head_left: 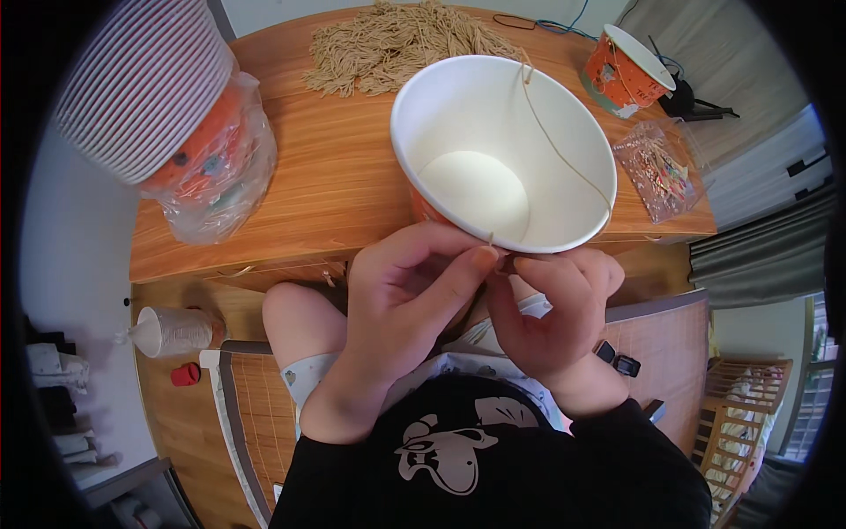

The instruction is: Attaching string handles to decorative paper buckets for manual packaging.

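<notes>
A large paper cup (pixel 458 106), white inside and orange outside, is held up close in front of me, its mouth facing the camera. A thin tan string (pixel 564 159) runs across its opening from the far rim to the near rim. My left hand (pixel 405 291) and my right hand (pixel 551 309) meet at the cup's near rim, fingertips pinched together on the string's end there. Both hands hover above my lap.
A wooden table (pixel 326 185) carries a heap of tan strings (pixel 397 40), a tall stack of cups in a plastic bag (pixel 167 106), one more orange cup (pixel 626 70) and a clear bag of small colourful pieces (pixel 661 167). A white cup (pixel 172 331) and a red cap (pixel 185 375) lie on the floor.
</notes>
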A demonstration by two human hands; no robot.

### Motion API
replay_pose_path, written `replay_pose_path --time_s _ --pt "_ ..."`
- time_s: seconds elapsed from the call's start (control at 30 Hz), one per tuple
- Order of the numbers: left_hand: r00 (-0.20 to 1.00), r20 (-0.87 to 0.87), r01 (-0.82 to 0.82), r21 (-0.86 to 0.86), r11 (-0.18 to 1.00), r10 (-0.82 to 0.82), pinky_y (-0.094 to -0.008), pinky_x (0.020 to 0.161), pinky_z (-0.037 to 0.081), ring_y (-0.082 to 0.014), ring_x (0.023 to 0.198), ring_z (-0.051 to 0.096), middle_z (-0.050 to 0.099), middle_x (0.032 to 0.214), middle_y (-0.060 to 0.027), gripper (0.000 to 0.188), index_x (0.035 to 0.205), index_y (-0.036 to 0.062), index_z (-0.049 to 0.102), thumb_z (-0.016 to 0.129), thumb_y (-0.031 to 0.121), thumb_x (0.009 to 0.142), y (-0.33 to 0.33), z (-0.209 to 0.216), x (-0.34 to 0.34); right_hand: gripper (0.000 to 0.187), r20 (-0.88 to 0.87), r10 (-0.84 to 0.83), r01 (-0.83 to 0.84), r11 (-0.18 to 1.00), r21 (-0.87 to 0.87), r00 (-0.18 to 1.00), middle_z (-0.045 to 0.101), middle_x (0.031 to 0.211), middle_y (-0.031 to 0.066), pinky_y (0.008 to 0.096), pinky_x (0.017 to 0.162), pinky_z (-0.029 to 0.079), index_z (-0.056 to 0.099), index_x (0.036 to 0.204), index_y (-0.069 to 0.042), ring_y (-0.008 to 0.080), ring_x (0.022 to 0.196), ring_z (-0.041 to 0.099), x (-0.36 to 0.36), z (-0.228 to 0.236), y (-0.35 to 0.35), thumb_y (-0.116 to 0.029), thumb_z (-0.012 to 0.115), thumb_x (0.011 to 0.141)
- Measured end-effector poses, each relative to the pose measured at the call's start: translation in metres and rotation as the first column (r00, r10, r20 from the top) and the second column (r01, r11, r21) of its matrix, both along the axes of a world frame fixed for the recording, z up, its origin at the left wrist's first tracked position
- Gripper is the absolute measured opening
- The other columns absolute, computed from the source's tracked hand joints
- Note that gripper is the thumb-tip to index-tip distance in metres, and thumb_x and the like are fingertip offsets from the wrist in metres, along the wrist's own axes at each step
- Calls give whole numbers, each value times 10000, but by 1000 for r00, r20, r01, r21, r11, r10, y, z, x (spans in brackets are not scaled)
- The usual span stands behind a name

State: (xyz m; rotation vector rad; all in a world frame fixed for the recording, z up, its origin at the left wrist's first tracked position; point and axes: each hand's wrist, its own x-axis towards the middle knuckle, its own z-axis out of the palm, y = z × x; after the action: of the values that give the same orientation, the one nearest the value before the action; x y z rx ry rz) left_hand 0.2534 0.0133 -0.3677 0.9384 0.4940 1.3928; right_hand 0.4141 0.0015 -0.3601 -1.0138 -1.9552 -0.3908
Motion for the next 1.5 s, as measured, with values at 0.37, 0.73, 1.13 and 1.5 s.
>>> replay_pose_path --time_s 0.37,0.73,1.13,1.5 --pt "923 -243 -230 272 934 299 -231 747 499 -132 866 654 705 959 -100 144 1000 -34 722 726 -47 856 4 -7 2 330 -528 213 -365 909 -202 822 631 950 23 337 809 355 628 995 -112 201 857 562 9 2 0 25 737 716" --pt "999 37 -16 -49 999 18 -250 837 547 -131 926 677 719 1002 -129 138 1039 -58 672 681 -58 902 -7 -4 6 423 -4 218 -217 967 -135 976 695 895 5 349 815 341 563 1107 -92 198 856 532 9 3 -5 -9 734 729" --pt "990 113 86 -55 995 -79 -240 835 538 -129 920 677 708 1034 -120 155 1111 -55 629 594 -38 961 -2 -10 -4 318 75 -13 7 997 74 997 601 984 -38 296 783 350 763 994 -193 158 897 485 15 25 13 -162 818 683" --pt "956 252 155 -7 988 -148 -251 943 508 -143 1022 658 704 1079 -117 149 1116 -38 632 591 5 979 6 -13 -4 387 90 -24 18 998 68 996 597 984 -72 291 786 329 780 1019 -229 144 887 476 10 32 12 -253 841 638"
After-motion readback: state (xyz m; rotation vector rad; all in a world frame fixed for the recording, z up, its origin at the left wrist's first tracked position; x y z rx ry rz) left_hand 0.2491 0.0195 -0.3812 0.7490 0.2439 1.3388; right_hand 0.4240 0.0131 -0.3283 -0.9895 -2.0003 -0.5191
